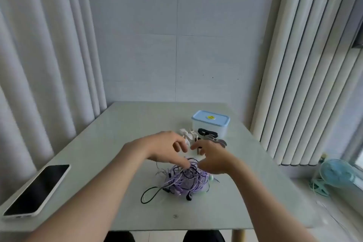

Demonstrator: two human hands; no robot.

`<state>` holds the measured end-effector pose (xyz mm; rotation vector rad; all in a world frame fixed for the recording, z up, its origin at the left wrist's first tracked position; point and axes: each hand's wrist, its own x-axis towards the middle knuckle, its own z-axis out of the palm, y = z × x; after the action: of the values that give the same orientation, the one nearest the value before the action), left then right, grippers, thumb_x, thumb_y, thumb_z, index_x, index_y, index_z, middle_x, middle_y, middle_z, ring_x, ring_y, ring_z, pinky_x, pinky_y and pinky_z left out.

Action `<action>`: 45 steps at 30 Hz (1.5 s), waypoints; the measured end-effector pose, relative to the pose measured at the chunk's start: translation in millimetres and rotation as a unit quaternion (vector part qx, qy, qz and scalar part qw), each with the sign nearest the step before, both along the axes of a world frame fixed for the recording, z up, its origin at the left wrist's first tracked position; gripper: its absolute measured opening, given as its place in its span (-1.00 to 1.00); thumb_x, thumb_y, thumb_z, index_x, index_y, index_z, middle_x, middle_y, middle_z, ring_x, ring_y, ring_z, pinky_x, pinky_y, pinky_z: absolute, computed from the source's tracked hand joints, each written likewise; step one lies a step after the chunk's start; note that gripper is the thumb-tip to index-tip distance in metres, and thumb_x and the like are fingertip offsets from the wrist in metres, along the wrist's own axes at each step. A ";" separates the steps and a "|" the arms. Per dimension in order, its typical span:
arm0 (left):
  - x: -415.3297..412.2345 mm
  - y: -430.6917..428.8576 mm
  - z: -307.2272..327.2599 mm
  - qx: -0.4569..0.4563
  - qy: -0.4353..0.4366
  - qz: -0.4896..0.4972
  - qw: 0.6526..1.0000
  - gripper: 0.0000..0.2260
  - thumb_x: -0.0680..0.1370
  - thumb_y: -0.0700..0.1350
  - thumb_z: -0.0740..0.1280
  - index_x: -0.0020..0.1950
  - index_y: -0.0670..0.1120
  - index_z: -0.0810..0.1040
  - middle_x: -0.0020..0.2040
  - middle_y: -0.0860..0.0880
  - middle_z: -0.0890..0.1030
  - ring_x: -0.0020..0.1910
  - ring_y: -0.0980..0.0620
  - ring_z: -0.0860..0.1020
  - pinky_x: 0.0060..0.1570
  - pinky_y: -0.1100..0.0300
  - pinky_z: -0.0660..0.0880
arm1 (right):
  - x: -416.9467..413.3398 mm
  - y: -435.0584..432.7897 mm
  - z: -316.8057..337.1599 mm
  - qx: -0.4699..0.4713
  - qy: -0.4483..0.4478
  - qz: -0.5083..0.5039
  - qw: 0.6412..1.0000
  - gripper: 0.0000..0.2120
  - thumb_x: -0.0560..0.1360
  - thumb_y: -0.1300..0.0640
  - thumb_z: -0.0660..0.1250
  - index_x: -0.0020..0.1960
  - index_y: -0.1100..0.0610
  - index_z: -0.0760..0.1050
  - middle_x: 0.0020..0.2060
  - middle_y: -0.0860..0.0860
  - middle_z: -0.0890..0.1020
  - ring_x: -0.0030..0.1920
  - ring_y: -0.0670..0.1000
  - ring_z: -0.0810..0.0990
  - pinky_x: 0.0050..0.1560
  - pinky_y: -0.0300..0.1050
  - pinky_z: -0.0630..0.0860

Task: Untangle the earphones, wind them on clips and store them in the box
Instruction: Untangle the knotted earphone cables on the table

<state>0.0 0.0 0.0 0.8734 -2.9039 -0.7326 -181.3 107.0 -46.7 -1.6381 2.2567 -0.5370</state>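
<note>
Purple, black and white cords lie knotted together as the earphones, a rounded, wiry heap near the middle of the surface, with one thin black loop trailing out towards the near left and a few small earbuds and plugs sticking out at its edges. Of the two hands, the left hand hangs over the far left side of the heap with its fingers spread and only loosely bent; its thumb reaches down to the topmost cords and it grips nothing. The right hand is just beside it over the far right side of the heap, fingers more curled; a small dark piece shows under its fingertips, but blur makes it impossible to tell whether it is pinching anything. Just beyond the hands lie the clips: white clips with thin pronged shapes, and flat dark clips next to them. Behind these stands the box, translucent plastic with rounded corners, its pale blue lid on and bearing a round yellow sticker. A phone with a glossy black screen and white case lies at the near left edge of the smooth, pale surface.
</note>
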 end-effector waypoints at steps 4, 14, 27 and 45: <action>-8.1 -7.4 -22.7 0.008 -0.101 0.006 0.995 -0.21 0.21 0.36 0.62 0.37 0.25 0.44 0.23 0.14 0.53 0.18 0.11 0.57 0.23 0.05 0.56 | 6.4 -2.5 -20.7 0.069 -0.052 0.033 0.996 -0.24 0.39 0.04 0.43 0.53 -0.25 0.25 0.33 0.00 0.46 0.36 0.09 0.42 0.36 0.11 0.49; -39.9 -58.2 -59.1 0.110 -0.004 0.002 0.994 -0.57 0.37 -0.02 0.60 0.17 -0.07 0.58 -0.16 -0.02 0.63 -0.29 0.10 0.49 -0.22 0.16 0.40 | 0.8 -66.8 -49.5 -0.071 -0.076 0.001 0.995 -0.78 0.38 0.26 0.28 -0.08 0.11 0.67 -0.26 0.06 0.68 -0.17 0.07 0.59 -0.21 -0.16 0.51; -61.6 -124.8 -115.3 0.117 0.308 0.101 0.939 -0.68 0.43 -0.18 0.45 0.12 0.14 0.67 0.02 0.18 0.71 -0.08 -0.01 0.65 0.07 -0.03 0.61 | -21.1 -143.0 -65.8 -0.226 -0.054 -0.045 0.972 -0.51 0.46 0.35 0.18 0.23 -0.02 0.64 -0.01 -0.09 0.76 0.02 -0.03 0.67 -0.03 -0.31 0.55; -50.6 -119.1 -114.0 0.140 0.417 0.124 0.890 -0.91 0.58 -0.13 0.46 -0.11 0.02 0.71 -0.38 0.05 0.49 -0.34 0.05 0.39 -0.24 0.19 0.36 | -7.1 -119.1 -62.7 -0.422 -0.110 -0.113 0.893 -0.86 0.54 0.16 0.45 0.07 0.01 0.70 -0.16 -0.22 0.73 -0.11 -0.18 0.68 -0.05 -0.28 0.56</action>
<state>-50.6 -119.1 -114.0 0.6813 -1.9239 -1.1555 -188.4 -12.1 -109.4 -1.4946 2.1630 -1.8657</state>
